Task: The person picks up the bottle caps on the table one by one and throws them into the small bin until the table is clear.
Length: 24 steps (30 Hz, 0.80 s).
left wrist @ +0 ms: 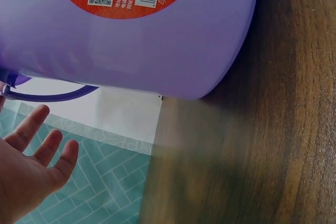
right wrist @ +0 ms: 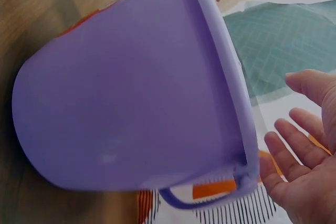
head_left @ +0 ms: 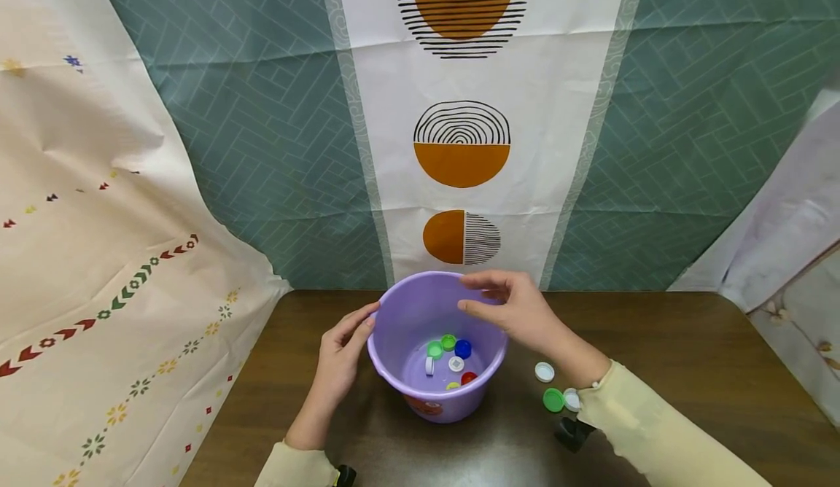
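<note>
A purple bucket stands upright on the table, several bottle caps inside it: a blue cap, green caps, white caps, a red cap and a partly hidden yellow one. My left hand touches the bucket's left rim with thumb and forefinger; its other fingers spread loosely in the left wrist view. Above the right side of the opening, my right hand has thumb and fingers apart with nothing between them. In the right wrist view that hand appears beyond the rim.
On the brown table, right of the bucket, lie a white cap, a green cap and another white cap beside the right sleeve. A patterned curtain hangs behind the table. The bucket's handle hangs at its far side.
</note>
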Each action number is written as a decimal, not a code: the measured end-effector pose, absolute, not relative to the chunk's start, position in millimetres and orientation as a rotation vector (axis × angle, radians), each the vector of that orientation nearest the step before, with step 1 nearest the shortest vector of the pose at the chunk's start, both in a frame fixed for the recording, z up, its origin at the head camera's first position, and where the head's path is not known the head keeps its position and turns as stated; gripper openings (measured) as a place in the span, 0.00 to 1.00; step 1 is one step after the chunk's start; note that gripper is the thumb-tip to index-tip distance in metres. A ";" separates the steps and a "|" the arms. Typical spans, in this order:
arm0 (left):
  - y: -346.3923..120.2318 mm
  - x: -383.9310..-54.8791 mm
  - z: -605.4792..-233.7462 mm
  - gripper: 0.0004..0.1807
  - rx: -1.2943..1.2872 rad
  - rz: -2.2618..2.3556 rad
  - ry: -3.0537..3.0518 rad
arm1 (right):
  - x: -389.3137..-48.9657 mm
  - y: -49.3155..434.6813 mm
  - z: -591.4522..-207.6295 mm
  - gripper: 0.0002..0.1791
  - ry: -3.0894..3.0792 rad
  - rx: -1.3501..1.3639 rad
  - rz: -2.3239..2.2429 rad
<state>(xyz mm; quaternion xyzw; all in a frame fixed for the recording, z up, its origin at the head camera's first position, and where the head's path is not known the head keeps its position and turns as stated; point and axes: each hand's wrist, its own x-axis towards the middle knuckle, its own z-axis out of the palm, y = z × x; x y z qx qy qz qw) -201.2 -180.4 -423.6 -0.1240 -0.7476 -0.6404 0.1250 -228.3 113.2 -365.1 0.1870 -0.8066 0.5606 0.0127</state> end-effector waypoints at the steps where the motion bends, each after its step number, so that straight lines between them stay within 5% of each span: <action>1: -180.7 -201.1 -423.7 0.17 -0.361 -1.870 -2.178 | -228.2 116.0 -365.2 0.21 -2.523 0.571 1.747; 24: -180.2 -199.5 -422.3 0.17 -0.354 -1.856 -2.189 | -216.5 220.4 -414.9 0.20 -2.606 0.326 1.485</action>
